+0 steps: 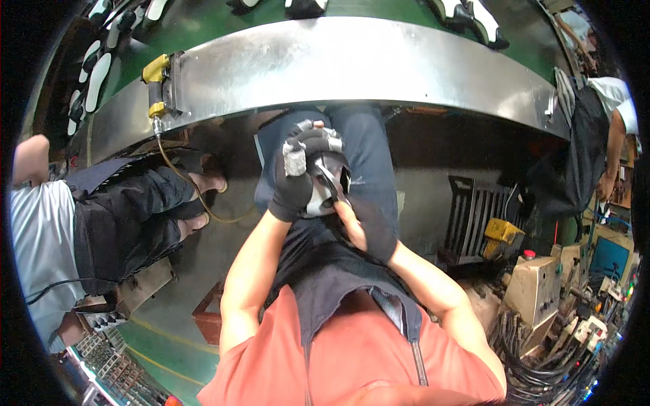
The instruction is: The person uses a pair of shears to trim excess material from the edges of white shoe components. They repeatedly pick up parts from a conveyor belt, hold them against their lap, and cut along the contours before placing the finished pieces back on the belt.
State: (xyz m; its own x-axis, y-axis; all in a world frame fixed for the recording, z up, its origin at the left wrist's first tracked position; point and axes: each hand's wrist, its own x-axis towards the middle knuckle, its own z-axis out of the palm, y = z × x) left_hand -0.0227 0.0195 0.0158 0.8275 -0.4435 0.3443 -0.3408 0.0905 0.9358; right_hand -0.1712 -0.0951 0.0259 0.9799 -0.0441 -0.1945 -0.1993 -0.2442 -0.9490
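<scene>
The shoe (318,201) is showing a dark upper and a whitish lower part, partly covered, and is being held over the lap (362,159). The left hand (298,166) is curling over its far end; the right hand (365,227) is pinching its right side. The steel table (372,61) is presenting its near edge across the legs, beyond the shoe; left of them, floor (237,172) is lying open, a hose (177,172) trailing across

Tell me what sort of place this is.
Most likely a shoe factory floor: white soles lie in view, a yellow tool with a hose is mounted by the metal bench, and a red-button control box stands at right.
</scene>
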